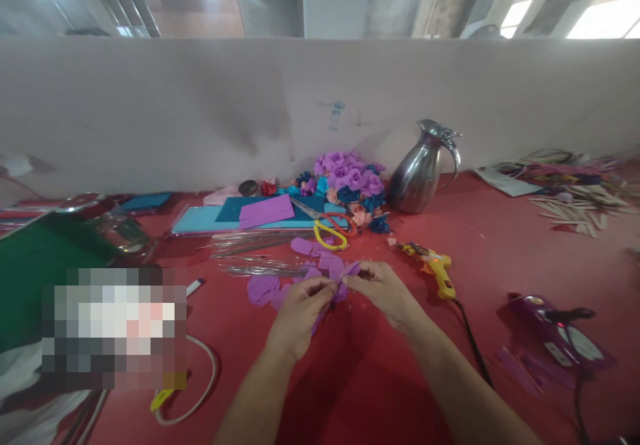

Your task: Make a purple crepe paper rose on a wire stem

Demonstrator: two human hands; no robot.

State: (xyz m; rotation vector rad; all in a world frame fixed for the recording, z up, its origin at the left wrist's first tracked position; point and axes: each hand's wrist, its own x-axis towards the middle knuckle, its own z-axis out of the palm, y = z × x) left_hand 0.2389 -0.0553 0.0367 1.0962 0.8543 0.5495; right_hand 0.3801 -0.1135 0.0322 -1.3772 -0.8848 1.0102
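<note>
left hand (pixel 299 311) and right hand (pixel 393 291) both pinch a purple paper piece (pixel 343 287) between thumb and fingers, over the red table (pixel 240 371), its shape apparently unfinished. completed so far: a cluster of purple flowers (pixel 350 173) near the metal jug (pixel 416 175). outstanding, as judged: loose purple petals (pixel 263 289) lie flat and unassembled beside the left hand.
</note>
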